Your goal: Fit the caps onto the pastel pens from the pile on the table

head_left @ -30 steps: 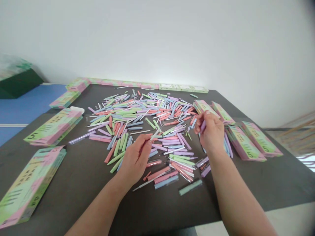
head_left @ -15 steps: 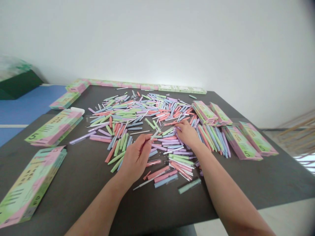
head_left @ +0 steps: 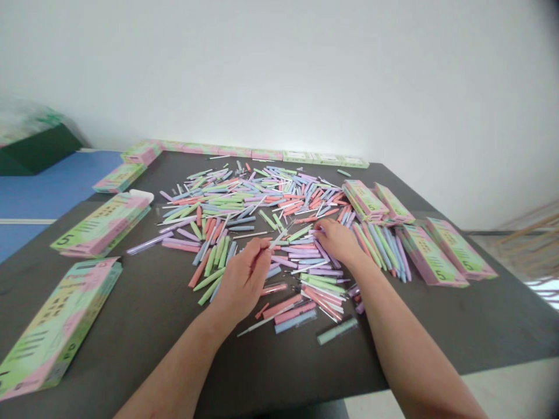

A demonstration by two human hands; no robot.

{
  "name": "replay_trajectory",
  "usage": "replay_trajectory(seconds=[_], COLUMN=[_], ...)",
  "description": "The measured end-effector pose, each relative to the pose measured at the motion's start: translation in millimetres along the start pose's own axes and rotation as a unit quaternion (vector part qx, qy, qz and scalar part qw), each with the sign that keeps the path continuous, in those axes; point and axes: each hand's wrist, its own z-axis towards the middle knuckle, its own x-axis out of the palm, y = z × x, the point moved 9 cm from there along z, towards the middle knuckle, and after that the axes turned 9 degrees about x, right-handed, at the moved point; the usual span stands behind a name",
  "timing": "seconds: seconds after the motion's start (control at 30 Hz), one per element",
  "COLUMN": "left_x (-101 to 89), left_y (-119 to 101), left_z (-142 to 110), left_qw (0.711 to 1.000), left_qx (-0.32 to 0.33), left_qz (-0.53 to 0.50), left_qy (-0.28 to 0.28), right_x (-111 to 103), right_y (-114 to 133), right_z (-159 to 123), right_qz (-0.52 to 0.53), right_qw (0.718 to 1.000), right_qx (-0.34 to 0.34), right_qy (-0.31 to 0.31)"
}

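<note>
A wide heap of pastel pens (head_left: 244,203), pink, green, blue and lilac, with loose white refills, covers the dark table (head_left: 144,326). My left hand (head_left: 243,279) hovers over the near part of the heap, fingers pinched on a thin white refill that points toward the centre. My right hand (head_left: 336,240) lies low on the pens at centre right, fingers curled down onto them; what they grip is hidden. A neat row of pens (head_left: 379,247) lies just to the right of that hand.
Flat pink-and-green boxes lie at the left (head_left: 102,224), near left (head_left: 56,326), right (head_left: 430,247) and along the far edge (head_left: 305,156). A dark green box (head_left: 30,145) stands off the table at far left. The table's front edge is near my arms.
My right hand, raised with a lilac pen a second ago, came down left onto the heap, uncovering the row of pens. My left hand stayed put with its refill.
</note>
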Motion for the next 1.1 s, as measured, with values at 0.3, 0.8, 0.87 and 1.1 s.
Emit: replay_trajectory(seconds=[0.3, 0.8, 0.87, 1.1], left_x=[-0.5, 0.8, 1.2, 2.5], left_y=[-1.1, 0.9, 0.6, -1.4], left_z=[0.2, 0.4, 0.7, 0.4], left_qw=[1.0, 1.0, 1.0, 1.0], left_qx=[-0.001, -0.011, -0.012, 0.007], left_qz=[0.012, 0.015, 0.014, 0.008], left_qy=[0.004, 0.012, 0.015, 0.019], right_x=[-8.7, 10.8, 8.8, -16.7], right_y=[18.6, 36.9, 32.3, 29.7], right_z=[-20.7, -21.5, -20.2, -27.6], right_qz=[0.523, 0.578, 0.602, 0.711], right_qw=[0.849, 0.808, 0.791, 0.696], right_qx=[-0.019, -0.006, 0.0, -0.015], right_qy=[0.066, 0.117, 0.109, 0.098])
